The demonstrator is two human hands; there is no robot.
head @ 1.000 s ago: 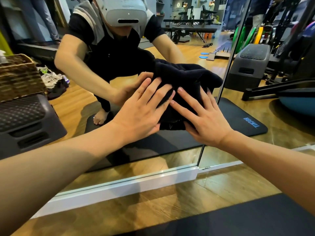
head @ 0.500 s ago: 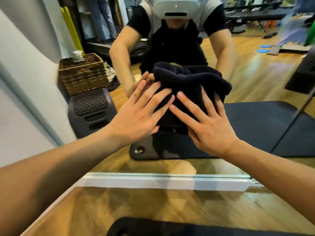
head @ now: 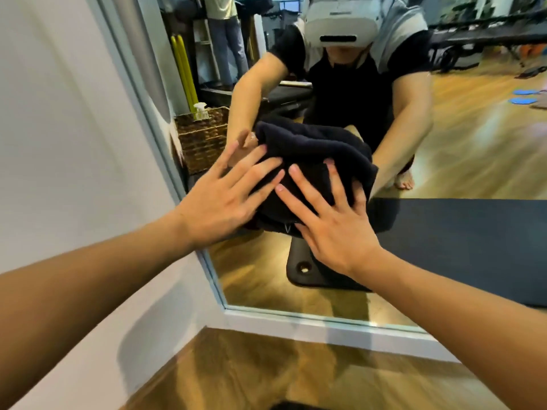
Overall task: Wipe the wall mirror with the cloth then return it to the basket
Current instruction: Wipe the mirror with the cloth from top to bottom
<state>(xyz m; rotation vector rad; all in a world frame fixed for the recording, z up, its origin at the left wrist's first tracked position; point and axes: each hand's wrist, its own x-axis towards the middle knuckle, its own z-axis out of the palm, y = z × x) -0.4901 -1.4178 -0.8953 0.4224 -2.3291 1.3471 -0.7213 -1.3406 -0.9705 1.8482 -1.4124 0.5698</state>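
Observation:
A bunched black cloth (head: 313, 152) lies flat against the wall mirror (head: 444, 179), close to the mirror's left frame. My left hand (head: 228, 199) presses the cloth's left side with straight, spread fingers. My right hand (head: 328, 220) presses its lower right part, fingers also spread and flat. The woven basket (head: 204, 137) appears only as a reflection in the mirror, left of the cloth, with a pump bottle (head: 200, 111) standing in it.
A white wall (head: 68, 137) runs along the left, meeting the mirror's pale frame (head: 165, 137). A white baseboard (head: 310, 324) sits under the mirror above the wooden floor (head: 266, 377). A black mat (head: 461, 232) and gym equipment show as reflections.
Both hands slid the cloth leftward across the mirror, from near the panel seam to beside the left frame. The white wall came into view on the left.

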